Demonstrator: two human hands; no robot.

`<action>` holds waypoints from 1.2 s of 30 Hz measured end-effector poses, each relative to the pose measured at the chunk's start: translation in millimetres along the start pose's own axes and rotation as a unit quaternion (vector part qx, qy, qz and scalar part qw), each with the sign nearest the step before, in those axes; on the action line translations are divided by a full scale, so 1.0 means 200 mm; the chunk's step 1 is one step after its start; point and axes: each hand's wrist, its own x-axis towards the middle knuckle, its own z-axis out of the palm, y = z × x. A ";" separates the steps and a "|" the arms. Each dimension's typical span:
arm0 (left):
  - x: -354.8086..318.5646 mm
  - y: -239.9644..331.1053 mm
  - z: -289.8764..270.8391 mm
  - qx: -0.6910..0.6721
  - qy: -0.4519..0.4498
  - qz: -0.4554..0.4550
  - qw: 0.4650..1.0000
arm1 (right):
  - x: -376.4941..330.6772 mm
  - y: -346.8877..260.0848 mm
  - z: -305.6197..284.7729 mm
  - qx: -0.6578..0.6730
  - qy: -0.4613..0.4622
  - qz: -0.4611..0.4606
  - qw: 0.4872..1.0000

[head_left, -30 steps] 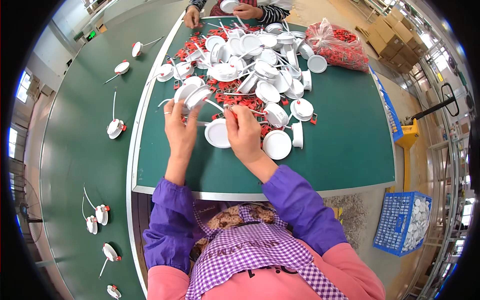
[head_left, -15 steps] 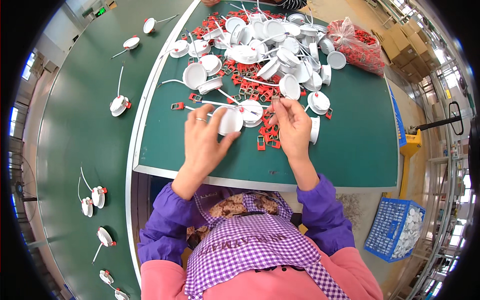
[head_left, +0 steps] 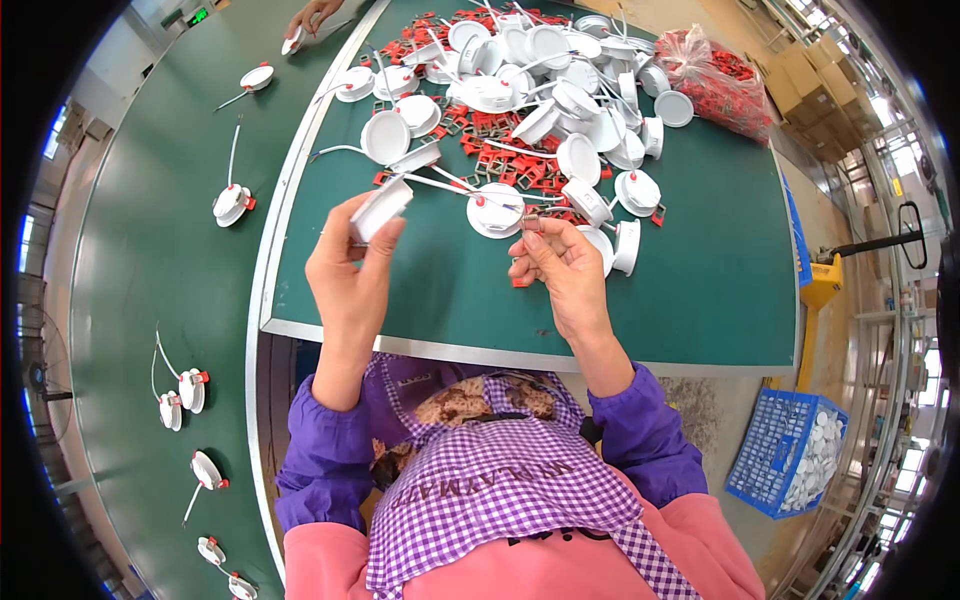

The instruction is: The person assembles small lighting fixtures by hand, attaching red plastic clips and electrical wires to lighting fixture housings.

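My left hand [head_left: 345, 275] grips a white round downlight [head_left: 382, 210] by its rim and holds it tilted on edge above the green table. From that lamp a white cable [head_left: 440, 182] runs to the right. My right hand [head_left: 565, 270] pinches a small metal-and-red spring clip [head_left: 531, 224] between thumb and fingertips, beside the cable's bare end. Just behind the fingers lies another downlight [head_left: 495, 212], back side up. Loose red clips [head_left: 505, 170] are scattered beyond my hands, and more downlights [head_left: 575, 100] are heaped over them.
A clear bag of red clips [head_left: 715, 85] sits at the table's far right. On the green surface at left, several downlights [head_left: 232, 205] lie in a line, and another person's hand [head_left: 315, 14] touches the farthest. A blue crate [head_left: 765, 450] of white parts stands lower right.
My left hand has closed on the downlight, moved left and tipped it up. My right hand has shifted left and nearer with the clip. Another person's hand has appeared at far left.
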 end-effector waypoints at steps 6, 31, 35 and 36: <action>-0.07 0.06 0.02 -0.383 -0.101 -0.333 0.856 | -0.03 -0.04 0.08 -0.078 0.004 -0.040 0.996; -0.24 -0.02 0.14 -0.377 -0.130 -0.422 0.814 | 0.06 -0.04 0.10 -0.154 -0.019 -0.049 0.987; -0.25 -0.04 0.16 -0.359 -0.128 -0.411 0.828 | 0.04 -0.04 0.10 -0.135 0.018 -0.058 0.989; -0.26 -0.04 0.16 -0.353 -0.127 -0.402 0.835 | 0.03 -0.04 0.11 -0.129 0.027 -0.043 0.990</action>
